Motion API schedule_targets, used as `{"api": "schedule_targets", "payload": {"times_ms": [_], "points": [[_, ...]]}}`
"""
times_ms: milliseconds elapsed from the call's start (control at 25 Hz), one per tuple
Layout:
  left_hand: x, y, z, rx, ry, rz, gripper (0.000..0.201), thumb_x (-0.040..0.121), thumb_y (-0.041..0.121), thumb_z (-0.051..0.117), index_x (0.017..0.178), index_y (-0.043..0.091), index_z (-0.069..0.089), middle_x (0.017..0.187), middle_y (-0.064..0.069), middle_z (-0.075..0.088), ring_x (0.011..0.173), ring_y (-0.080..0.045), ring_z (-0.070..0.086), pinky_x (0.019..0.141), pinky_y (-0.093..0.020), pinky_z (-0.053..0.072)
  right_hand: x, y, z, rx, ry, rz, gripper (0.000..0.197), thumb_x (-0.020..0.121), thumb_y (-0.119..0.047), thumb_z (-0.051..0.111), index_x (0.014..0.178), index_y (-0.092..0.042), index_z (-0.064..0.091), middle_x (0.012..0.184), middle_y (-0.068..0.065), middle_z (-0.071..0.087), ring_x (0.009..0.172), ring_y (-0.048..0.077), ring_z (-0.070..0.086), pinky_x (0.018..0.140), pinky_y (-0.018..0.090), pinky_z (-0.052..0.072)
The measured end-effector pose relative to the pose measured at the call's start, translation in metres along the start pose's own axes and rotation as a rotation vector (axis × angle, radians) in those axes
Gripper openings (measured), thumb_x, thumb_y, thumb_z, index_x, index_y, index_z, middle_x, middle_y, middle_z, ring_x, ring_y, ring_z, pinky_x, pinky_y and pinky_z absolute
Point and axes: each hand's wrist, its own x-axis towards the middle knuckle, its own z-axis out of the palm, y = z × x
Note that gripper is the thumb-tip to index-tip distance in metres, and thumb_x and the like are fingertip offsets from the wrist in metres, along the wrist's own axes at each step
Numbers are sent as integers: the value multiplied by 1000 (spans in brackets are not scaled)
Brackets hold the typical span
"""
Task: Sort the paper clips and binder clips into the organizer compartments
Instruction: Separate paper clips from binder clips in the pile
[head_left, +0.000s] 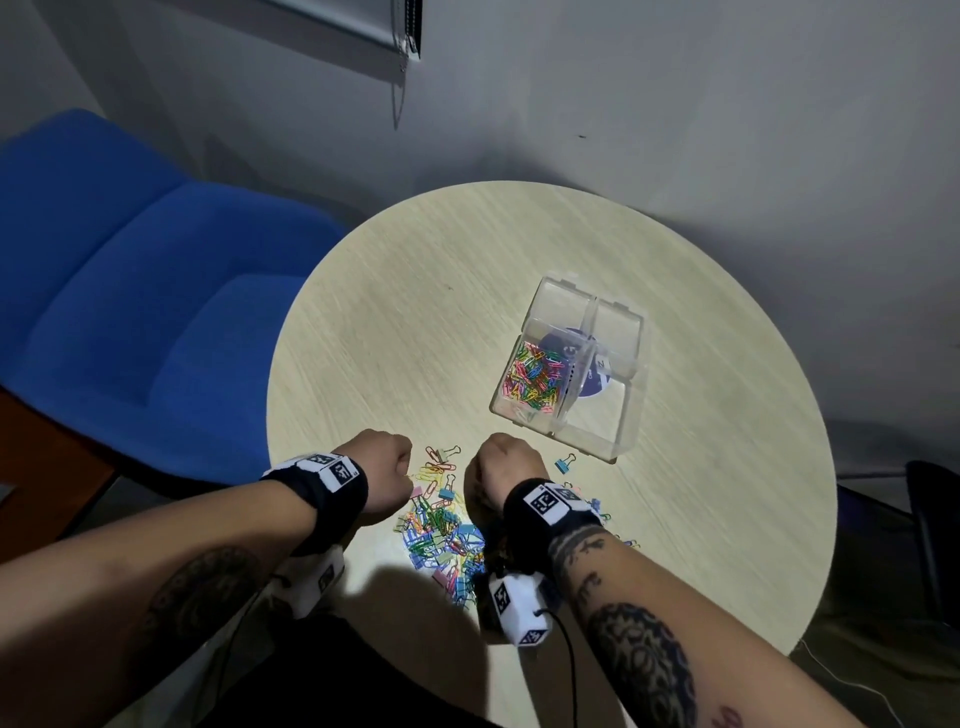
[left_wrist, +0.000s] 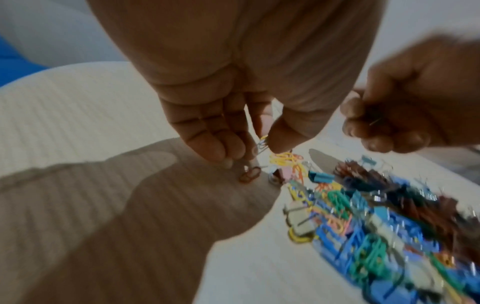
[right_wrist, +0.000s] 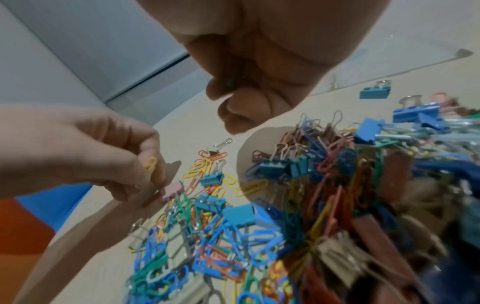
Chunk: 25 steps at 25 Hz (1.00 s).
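The left hand (left_wrist: 233, 115) pinches a few paper clips (left_wrist: 262, 144) above the pile (head_left: 441, 530); the right hand (head_left: 501, 462) is curled around something green. The organizer (head_left: 571, 364) sits at two o'clock on the tabletop (head_left: 389, 322). Tangled clips could drag binder clips (head_left: 447, 493) along, or spill on the way.

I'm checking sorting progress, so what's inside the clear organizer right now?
The organizer holds coloured paper clips in one compartment. The others look empty, showing a dark round label underneath.

The heap of clips (left_wrist: 384, 216) is blurred at its near end; the right hand (right_wrist: 259, 67)'s contents are mostly concealed.
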Motion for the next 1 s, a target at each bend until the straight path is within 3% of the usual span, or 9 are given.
{"api": "schedule_targets", "payload": {"times_ms": [120, 240, 360, 480, 600, 680, 800, 880, 1000], "points": [[-4, 2, -6, -224, 68, -60, 6, 66, 20, 55, 67, 15, 51, 65, -1, 60, 63, -22, 54, 53, -28, 38, 14, -6, 16, -9, -19, -12, 22, 99, -20, 42, 100, -9, 61, 110, 14, 65, 105, 33, 62, 81, 32, 47], [-6, 0, -9, -484, 60, -96, 5, 62, 12, 57, 66, 11, 55, 59, -4, 67, 55, -21, 61, 47, -27, 44, 17, -10, 35, -196, -18, -44, 23, 96, -27, 49, 108, -11, 60, 117, 11, 58, 108, 31, 57, 80, 30, 44], [-6, -7, -8, -611, 24, -77, 8, 58, 9, 58, 64, 14, 57, 60, -8, 69, 58, -27, 66, 52, -31, 47, 23, -10, 46, -365, 5, -97, 37, 90, -34, 64, 119, -11, 58, 124, 11, 53, 118, 31, 52, 94, 37, 47], [-5, -16, -7, -670, 4, -92, 11, 61, 7, 61, 65, 17, 58, 62, -12, 69, 58, -30, 66, 55, -33, 47, 30, -14, 50, -375, -2, -145, 39, 89, -34, 70, 119, -11, 61, 122, 11, 55, 117, 30, 54, 93, 35, 46], [-8, -17, -7, -734, -5, -113, 20, 70, -5, 65, 73, 14, 59, 60, -15, 66, 51, -23, 60, 46, -23, 42, 31, -15, 53, -415, -2, -205, 29, 93, -29, 65, 115, -10, 64, 118, 13, 59, 114, 31, 57, 89, 33, 47], [-11, -16, -7, -845, -32, -110, 26, 74, -13, 63, 84, 10, 63, 61, -15, 60, 48, -23, 55, 42, -22, 41, 28, -14, 53, -434, -20, -208, 28, 96, -27, 60, 117, -9, 63, 119, 14, 58, 114, 31, 58, 88, 32, 46], [-8, -17, -3, -981, -71, -136, 34, 81, -17, 50, 96, 8, 68, 63, -14, 56, 49, -21, 52, 48, -26, 46, 22, -12, 48, -480, -95, -207, 26, 98, -27, 51, 116, -9, 60, 117, 14, 58, 109, 32, 58, 84, 33, 46], [-2, -16, -2, -1021, -54, -188, 29, 83, -14, 40, 81, 1, 65, 64, -16, 54, 49, -20, 48, 49, -27, 42, 17, -10, 38, -369, -99, -162, 20, 97, -29, 47, 103, -13, 58, 105, 9, 60, 93, 28, 60, 71, 31, 46], [3, -11, -3, -1072, -10, -289, 20, 78, -5, 40, 67, 4, 54, 64, -15, 50, 45, -19, 39, 44, -21, 31, 12, 1, 14, 148, -76, 23, 17, 93, -24, 50, 80, -14, 51, 74, 2, 59, 64, 20, 51, 53, 24, 36]]}}
